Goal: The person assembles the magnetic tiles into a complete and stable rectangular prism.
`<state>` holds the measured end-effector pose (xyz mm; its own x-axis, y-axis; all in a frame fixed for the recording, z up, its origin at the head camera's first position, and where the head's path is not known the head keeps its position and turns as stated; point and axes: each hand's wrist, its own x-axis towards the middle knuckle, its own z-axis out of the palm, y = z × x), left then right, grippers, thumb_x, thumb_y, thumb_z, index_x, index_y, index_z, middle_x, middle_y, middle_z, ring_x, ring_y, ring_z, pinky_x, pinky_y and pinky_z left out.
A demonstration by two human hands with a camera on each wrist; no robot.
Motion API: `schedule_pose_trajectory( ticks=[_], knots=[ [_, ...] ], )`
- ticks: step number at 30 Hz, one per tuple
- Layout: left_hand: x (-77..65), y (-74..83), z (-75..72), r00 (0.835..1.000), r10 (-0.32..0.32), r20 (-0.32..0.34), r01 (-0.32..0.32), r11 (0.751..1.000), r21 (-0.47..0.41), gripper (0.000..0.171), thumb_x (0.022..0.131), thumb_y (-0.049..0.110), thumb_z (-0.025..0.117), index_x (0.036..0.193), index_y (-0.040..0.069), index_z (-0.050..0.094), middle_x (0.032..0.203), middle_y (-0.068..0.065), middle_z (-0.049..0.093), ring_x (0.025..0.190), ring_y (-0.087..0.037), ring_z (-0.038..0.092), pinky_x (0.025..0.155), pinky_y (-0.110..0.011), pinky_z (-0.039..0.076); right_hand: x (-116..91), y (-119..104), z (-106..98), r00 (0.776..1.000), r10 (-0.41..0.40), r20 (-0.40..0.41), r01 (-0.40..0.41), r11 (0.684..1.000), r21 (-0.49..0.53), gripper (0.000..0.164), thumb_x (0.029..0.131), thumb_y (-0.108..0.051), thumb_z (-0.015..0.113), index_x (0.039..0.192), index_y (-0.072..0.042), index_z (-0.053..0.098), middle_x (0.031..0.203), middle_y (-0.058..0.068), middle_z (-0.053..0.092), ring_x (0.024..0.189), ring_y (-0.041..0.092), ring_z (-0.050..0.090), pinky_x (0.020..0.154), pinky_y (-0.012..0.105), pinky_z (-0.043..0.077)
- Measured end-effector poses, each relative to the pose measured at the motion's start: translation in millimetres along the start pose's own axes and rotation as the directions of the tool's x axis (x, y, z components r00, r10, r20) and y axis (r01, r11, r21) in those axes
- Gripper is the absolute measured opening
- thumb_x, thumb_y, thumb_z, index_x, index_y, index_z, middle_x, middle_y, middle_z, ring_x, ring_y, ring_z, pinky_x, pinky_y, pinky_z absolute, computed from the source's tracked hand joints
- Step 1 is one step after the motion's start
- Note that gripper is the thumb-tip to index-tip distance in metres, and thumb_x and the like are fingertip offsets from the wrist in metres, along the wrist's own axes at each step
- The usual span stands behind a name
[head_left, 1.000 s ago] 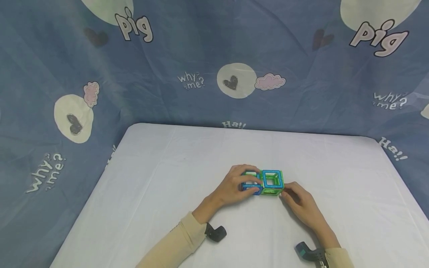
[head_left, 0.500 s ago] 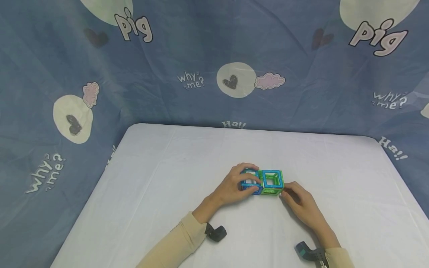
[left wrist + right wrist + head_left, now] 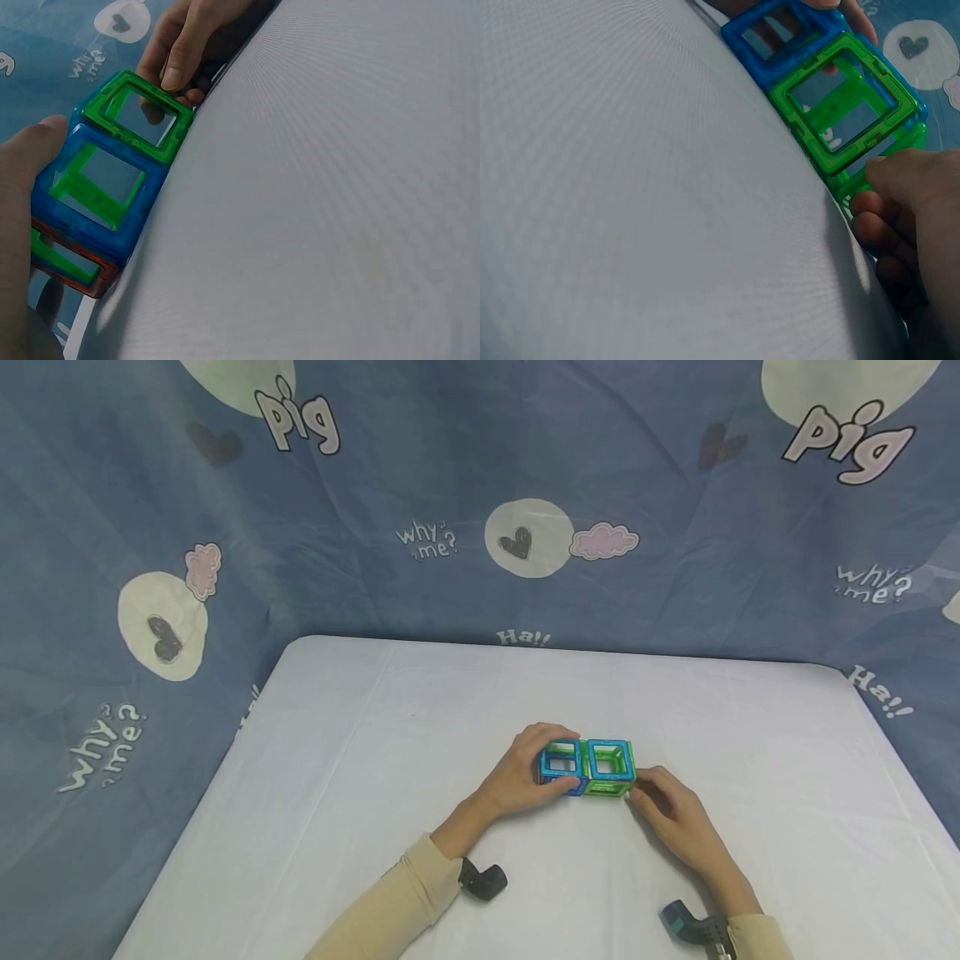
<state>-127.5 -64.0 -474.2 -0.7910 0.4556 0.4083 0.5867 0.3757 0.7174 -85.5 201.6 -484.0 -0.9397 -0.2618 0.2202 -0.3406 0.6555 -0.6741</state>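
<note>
Two cube-shaped frames of see-through magnetic tiles stand side by side on the white table, joined in one block. The left cube [image 3: 561, 760] has blue sides and a reddish tile at its left end in the left wrist view. The right cube [image 3: 610, 762] is green with a blue top. My left hand [image 3: 521, 774] grips the left cube, thumb on the near side and fingers at the far side. At the block's right end, my right hand [image 3: 675, 814] pinches the green tile [image 3: 847, 105] cube's edge between thumb and curled fingers; its fingertips are partly hidden.
The white tabletop [image 3: 375, 735] spreads around the block. A blue printed cloth [image 3: 450, 593] hangs behind and along the left side. Dark wrist cameras, such as the left one [image 3: 483, 881], sit at both wrists just above the table.
A finger of my left hand has lifted from the top of the left cube and drawn back to its far side, uncovering the top tile. The right hand and block stay nearly still.
</note>
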Motion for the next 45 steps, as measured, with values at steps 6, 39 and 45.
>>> schedule_pose_trajectory(
  ticks=[6, 39, 45],
  knots=[
    [-0.3, 0.3, 1.1, 1.0, 0.005, -0.014, -0.005, 1.0, 0.031, 0.055, 0.08, 0.036, 0.074, 0.128, 0.02, 0.053, 0.131, 0.01, 0.052, 0.127, -0.009, 0.041, 0.109, -0.039, 0.034, -1.4, -1.8, 0.4, 0.999, -0.024, -0.024, 0.024, 1.0, 0.005, 0.055, 0.092, -0.017, 0.061, 0.142, -0.022, 0.04, 0.102, -0.009, 0.062, 0.09, -0.001, 0.055, 0.083, 0.01, 0.044],
    [-0.8, 1.6, 5.3, 1.0, -0.018, 0.009, 0.019, 0.999, -0.031, 0.052, 0.082, 0.034, 0.073, 0.129, 0.028, 0.051, 0.132, 0.012, 0.05, 0.125, -0.004, 0.044, 0.107, -0.039, 0.036, -1.2, -3.3, 5.0, 0.995, -0.092, -0.034, 0.092, 0.995, 0.024, 0.069, 0.088, -0.009, 0.064, 0.148, -0.023, 0.032, 0.105, -0.005, 0.061, 0.089, 0.003, 0.056, 0.083, 0.012, 0.046],
    [-0.9, 0.6, 7.4, 0.999, -0.035, 0.0, 0.035, 0.998, -0.048, 0.053, 0.081, 0.034, 0.074, 0.128, 0.03, 0.051, 0.13, 0.013, 0.051, 0.122, -0.004, 0.045, 0.106, -0.036, 0.038, -2.7, -2.5, 5.5, 0.995, -0.094, -0.038, 0.095, 0.995, 0.027, 0.07, 0.088, -0.008, 0.064, 0.148, -0.022, 0.032, 0.106, -0.004, 0.061, 0.088, 0.003, 0.055, 0.083, 0.011, 0.045]
  ],
)
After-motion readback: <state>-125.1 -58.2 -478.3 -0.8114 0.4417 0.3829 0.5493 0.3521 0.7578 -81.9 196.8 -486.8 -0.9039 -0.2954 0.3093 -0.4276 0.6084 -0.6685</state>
